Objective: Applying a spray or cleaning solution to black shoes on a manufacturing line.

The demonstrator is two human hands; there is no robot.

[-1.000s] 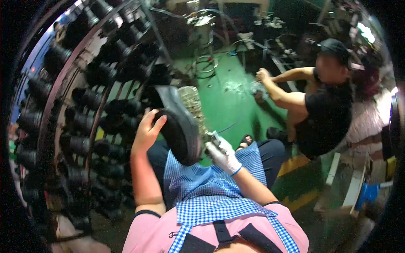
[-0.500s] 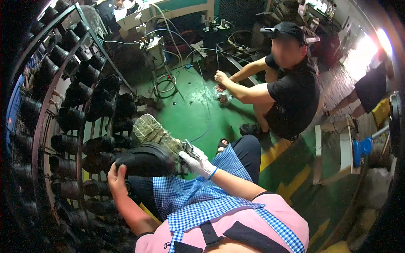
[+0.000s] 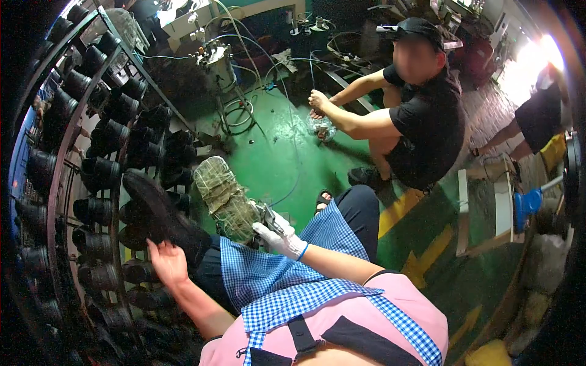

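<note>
In my gloved right hand (image 3: pixel 281 238) is a metal spray gun (image 3: pixel 267 216), with the fingers wrapped around it. A long, khaki, tape-wrapped piece (image 3: pixel 223 192) lies against the front of the gun; whether the two are joined I cannot tell. A black shoe (image 3: pixel 162 210) stands tilted at the left, toe up toward the rack, its lower end by my left knee. My bare left hand (image 3: pixel 168 262) has its palm turned up at the shoe's lower edge. Its fingertips go partly behind the shoe, which appears to rest on them.
A tall metal rack (image 3: pixel 85 116) full of black shoes stands close on the left. Ahead, a metal pressure pot (image 3: pixel 220 76) on legs has hoses. A co-worker (image 3: pixel 424 116) in black squats at the right, hands at a clear plastic bag (image 3: pixel 321 127). A pale frame (image 3: pixel 482 207) stands further right.
The shoe has swung from lying level in front of me to a steep tilt beside the rack. My left hand has turned palm up. The spray gun has shifted slightly.
</note>
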